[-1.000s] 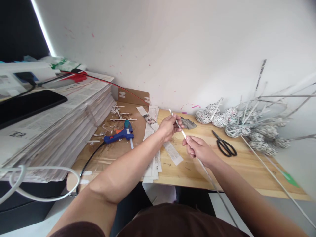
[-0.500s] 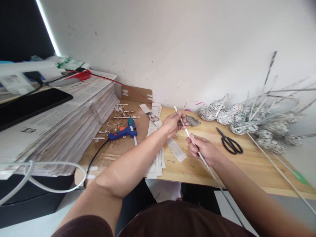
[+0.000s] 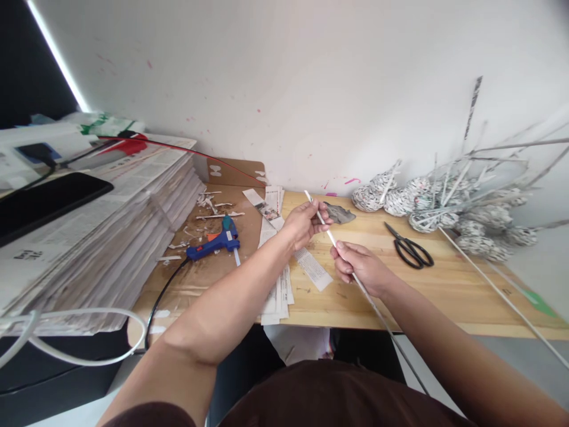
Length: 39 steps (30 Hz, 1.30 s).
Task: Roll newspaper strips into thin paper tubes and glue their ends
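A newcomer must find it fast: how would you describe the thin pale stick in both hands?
Against the white wall is a wooden table; the person's left hand and right hand are above it. Slanting through both is the thin pale stick, its upper tip beyond the left hand. Unlike the sticks poking from the woven paper balls on the right, it is held.

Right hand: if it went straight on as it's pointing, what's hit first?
Probably the left hand, up and to the left of the right hand in the head view, both holding the thin white stick. Depth is unclear; it might pass underneath.
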Available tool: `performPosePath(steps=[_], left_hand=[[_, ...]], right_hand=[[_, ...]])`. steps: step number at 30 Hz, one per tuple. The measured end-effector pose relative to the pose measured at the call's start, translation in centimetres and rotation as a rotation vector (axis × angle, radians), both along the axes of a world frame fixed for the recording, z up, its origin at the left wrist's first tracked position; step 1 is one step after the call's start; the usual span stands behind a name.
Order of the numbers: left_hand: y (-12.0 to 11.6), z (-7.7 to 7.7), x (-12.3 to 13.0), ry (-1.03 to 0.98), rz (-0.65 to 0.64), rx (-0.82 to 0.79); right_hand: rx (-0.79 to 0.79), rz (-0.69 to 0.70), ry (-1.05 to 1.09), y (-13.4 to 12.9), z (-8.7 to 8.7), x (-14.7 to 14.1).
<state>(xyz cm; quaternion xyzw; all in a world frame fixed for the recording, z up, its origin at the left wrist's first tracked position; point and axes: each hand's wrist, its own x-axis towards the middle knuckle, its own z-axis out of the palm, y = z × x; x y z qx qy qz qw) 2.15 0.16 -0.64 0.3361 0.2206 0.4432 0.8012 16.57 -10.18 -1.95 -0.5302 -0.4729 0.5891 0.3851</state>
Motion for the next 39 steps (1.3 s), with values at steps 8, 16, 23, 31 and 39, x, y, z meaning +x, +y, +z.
performPosePath(steps=[8, 16, 23, 31, 39], left_hand=[[0.27, -0.41, 0.02, 0.013, 0.005, 0.007], [0.39, -0.39, 0.06, 0.008, 0.003, -0.002], [0.13, -0.06, 0.03, -0.029, -0.018, 0.007], [0.28, -0.39, 0.14, -0.032, -0.015, 0.011], [0.48, -0.79, 0.15, -0.068, -0.035, 0.027]], right_hand=[[0.192, 0.002, -0.366, 0.20, 0.30, -0.21], [0.135, -0.010, -0.234, 0.57, 0.02, 0.18], [-0.137, 0.070, 0.212, 0.70, 0.66, 0.69], [0.240, -0.007, -0.387, 0.73, 0.21, 0.53], [0.020, 0.047, 0.037, 0.82, 0.40, 0.79]])
